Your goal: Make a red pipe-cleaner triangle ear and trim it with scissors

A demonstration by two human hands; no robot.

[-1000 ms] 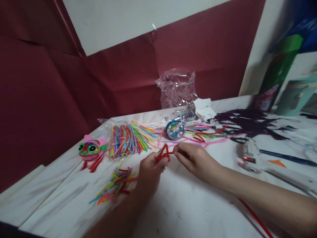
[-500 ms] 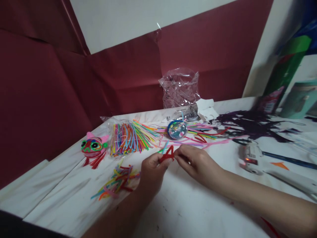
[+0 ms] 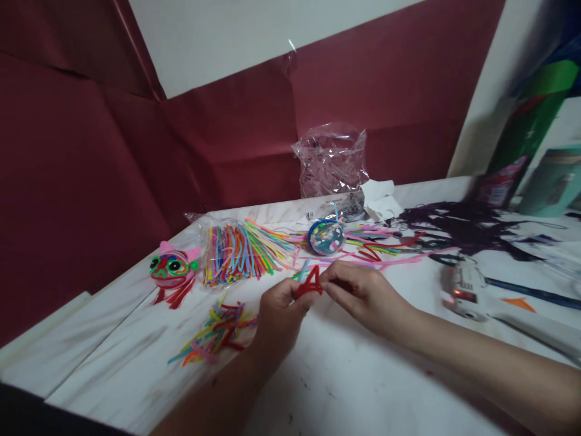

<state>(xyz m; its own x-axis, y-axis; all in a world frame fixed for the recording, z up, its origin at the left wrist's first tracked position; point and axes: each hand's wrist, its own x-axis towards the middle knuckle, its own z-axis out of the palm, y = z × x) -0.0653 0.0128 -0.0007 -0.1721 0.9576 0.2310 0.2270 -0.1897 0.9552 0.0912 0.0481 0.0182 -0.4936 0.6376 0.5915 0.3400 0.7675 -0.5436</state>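
A red pipe cleaner [image 3: 311, 280], bent into a small pointed loop, is pinched between the thumb and fingers of my left hand [image 3: 280, 309]. At its right end, my right hand [image 3: 356, 290] has thumb and forefinger closed on the same red piece. Both hands are held above the white table, close together. Behind them lie long pipe cleaners in pink and other colours [image 3: 399, 260], and a clear round container [image 3: 327, 237] with a blue rim. Left of my left hand is a loose heap of short cut pipe cleaners [image 3: 220, 333].
A plastic bag of colourful pipe cleaners [image 3: 236, 254] lies at the back left, beside a pink-and-red animal-face figure [image 3: 173, 272]. To the right are a white glue gun [image 3: 465, 290], dark purple scraps [image 3: 458, 224] and a teal container [image 3: 551, 181]. A clear bag [image 3: 333, 160] stands behind.
The view has shifted slightly. Both hands keep their pinch on the red pipe cleaner, with very little movement. A red strip at the lower right no longer shows.
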